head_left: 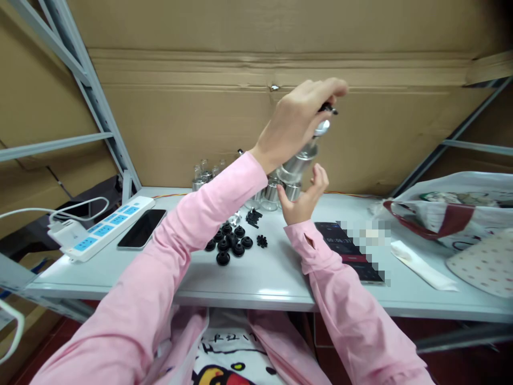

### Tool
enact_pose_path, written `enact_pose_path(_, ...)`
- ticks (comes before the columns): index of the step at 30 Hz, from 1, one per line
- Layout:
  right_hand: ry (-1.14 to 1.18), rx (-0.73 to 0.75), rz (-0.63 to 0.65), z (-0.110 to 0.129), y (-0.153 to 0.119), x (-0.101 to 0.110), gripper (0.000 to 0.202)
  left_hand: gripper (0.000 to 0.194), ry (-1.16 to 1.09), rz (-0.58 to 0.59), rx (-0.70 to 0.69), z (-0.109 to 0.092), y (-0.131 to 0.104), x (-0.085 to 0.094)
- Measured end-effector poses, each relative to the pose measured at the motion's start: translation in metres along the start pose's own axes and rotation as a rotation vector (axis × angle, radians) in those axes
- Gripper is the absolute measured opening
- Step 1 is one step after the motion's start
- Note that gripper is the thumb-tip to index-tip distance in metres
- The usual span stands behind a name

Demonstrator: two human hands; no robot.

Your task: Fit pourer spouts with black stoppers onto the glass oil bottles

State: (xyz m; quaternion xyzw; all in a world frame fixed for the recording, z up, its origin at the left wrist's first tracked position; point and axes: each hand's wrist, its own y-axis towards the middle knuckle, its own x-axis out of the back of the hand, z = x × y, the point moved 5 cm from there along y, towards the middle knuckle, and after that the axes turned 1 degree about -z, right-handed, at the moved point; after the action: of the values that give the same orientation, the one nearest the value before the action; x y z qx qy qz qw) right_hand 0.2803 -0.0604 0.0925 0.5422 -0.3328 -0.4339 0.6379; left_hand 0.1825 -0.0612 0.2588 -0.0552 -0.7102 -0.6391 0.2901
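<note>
Bottle [295,167] hung near the worktop's [256,278] far edge.
Left hand [294,115] clamped its top [321,128], seemingly leaving its body unobstructed; right hand [303,202] spread open below.

Brown cardboard [380,117] lines the grey metal frame [86,80] behind a pale table [256,278]

2 phones [142,229], 1 pwr strip [114,227], 1 bag [449,214], 1 raised bottle [295,164], approx. 10 blk round caps [223,258], 2 piles sm. blk parts [253,217]; standing bottles [271,197]: several, exact no. unclear.
</note>
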Motion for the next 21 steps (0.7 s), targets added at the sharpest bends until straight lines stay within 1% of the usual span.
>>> enact_pose_path(2, 0.013, -0.038, -0.028, -0.001, 0.001, 0.004, 0.090, 0.024, -0.127, -0.069, -0.084, -0.021, -0.017, 0.015)
enact_pose_path(4, 0.032, -0.081, -0.018, 0.001, -0.001, 0.005, 0.091, 0.022, -0.203, -0.083, -0.104, -0.032, -0.035, 0.026)
enact_pose_path(6, 0.035, -0.143, 0.033, 0.003, -0.006, 0.004, 0.086, 0.022, -0.222, -0.043, -0.081, -0.037, -0.053, 0.033)
enact_pose_path(8, 0.014, -0.183, 0.106, 0.006, -0.012, 0.002, 0.080, 0.017, -0.176, -0.045, -0.012, -0.036, -0.073, 0.042)
enact_pose_path(9, 0.003, -0.179, 0.145, 0.008, -0.014, 0.001, 0.075, 0.012, -0.144, -0.062, 0.027, -0.034, -0.083, 0.047)
enact_pose_path(11, -0.003, -0.126, 0.214, 0.013, -0.017, -0.001, 0.065, 0.007, -0.126, -0.099, 0.091, -0.030, -0.105, 0.054)
enact_pose_path(14, 0.012, -0.014, 0.295, 0.019, -0.017, -0.003, 0.051, 0.007, -0.160, -0.131, 0.099, -0.022, -0.136, 0.056)
enact_pose_path(16, 0.000, 0.050, 0.339, 0.019, -0.015, -0.004, 0.043, 0.012, -0.149, -0.148, 0.125, -0.012, -0.152, 0.051)
enact_pose_path(18, -0.044, 0.105, 0.377, 0.017, -0.015, -0.008, 0.036, 0.021, -0.198, -0.179, 0.163, 0.003, -0.165, 0.043)
enact_pose_path(19, -0.072, 0.135, 0.394, 0.015, -0.015, -0.010, 0.033, 0.024, -0.236, -0.175, 0.202, 0.012, -0.170, 0.038)
enact_pose_path(21, -0.124, 0.199, 0.420, 0.012, -0.017, -0.014, 0.030, 0.025, -0.291, -0.119, 0.296, 0.030, -0.180, 0.026)
